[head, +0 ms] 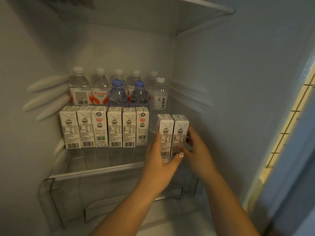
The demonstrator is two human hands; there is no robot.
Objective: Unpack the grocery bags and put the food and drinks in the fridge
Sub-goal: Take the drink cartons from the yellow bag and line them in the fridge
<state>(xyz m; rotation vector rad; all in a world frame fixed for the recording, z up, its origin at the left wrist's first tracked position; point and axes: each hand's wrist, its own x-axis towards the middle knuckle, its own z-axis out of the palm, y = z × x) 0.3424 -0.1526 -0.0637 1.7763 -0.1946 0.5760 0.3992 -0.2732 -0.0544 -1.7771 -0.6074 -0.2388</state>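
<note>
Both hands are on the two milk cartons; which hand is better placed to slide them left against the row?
Right, probably. The right hand grips the outer side of the two cartons, so it can push toward the row of six cartons. The left hand sits in the gap.

A single head-worn camera is looking forward and slightly down into the open fridge point(221, 82) from close up. It is facing the glass shelf point(102, 169), with both forearms reaching in from below.
</note>
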